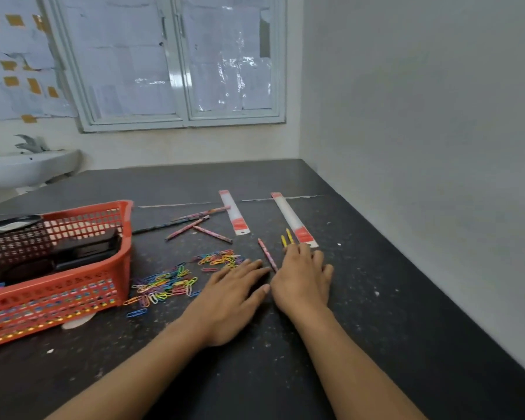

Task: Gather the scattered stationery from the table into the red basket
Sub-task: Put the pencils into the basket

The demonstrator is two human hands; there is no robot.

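Soft daylight is diffused through the papered window (170, 62), with glare caught on its right pane. Straight lines are bowed at the edges, and fine detail is slightly blurred.

Both hands (270, 286) lie flat beside paper clips (176, 280) near the red basket (73, 286)

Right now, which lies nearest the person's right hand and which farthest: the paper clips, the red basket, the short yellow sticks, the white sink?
1. Short yellow sticks, just beyond the right hand, at its fingertips.
2. Paper clips, to the left, past the left hand.
3. Red basket, far left on the table.
4. White sink, off the table, back left.
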